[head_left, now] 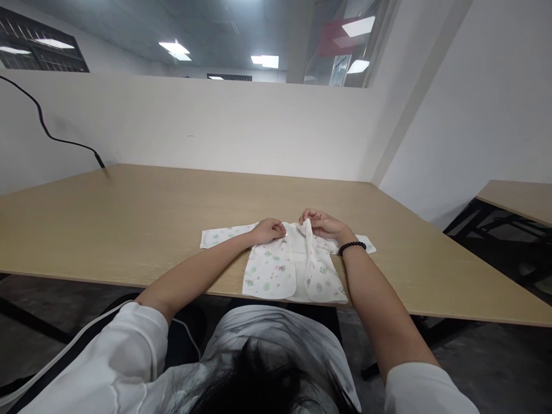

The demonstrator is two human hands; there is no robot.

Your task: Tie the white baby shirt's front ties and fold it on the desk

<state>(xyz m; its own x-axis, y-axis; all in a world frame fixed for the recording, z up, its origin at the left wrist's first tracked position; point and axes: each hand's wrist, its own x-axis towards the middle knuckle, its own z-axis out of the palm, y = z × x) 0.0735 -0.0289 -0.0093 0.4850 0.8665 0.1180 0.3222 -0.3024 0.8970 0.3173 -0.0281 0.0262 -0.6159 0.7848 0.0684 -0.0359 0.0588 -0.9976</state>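
A small white long-sleeved shirt [268, 276], soft cloth printed with green and pale little motifs, lay directly beneath and between the fingers of both hands, spread on a pale wood-grained surface [142, 224] with its lower hem close to the near edge. The left hand [266, 232] was at the neckline, its fingers drawn together in what looked like a pinch on the upper edge of the printed left front panel [271, 267]; the fingertips hid the exact hold. The right hand [323, 223], with a black beaded bracelet [352, 247] at its wrist, had its fingers closed on the upper edge of the right front panel [324, 273], raising that edge into a standing fold. Between the two sets of fingers the front was parted, and the plain white inner back [299, 261] showed, probably because each front edge was held separately so that neither dropped over the other. The long left sleeve [224, 234] stretched out flat beyond the left fingers, while the end of the right sleeve [367, 244] showed past the right wrist; laid outward like that, they seemed placed to leave the middle unobstructed. Both forearms came in from the sides, likely to keep the front panels in sight. Well apart from the left fingers, a black cable [47, 133] hung against the white wall [241, 129], its tip near the surface's far left corner.
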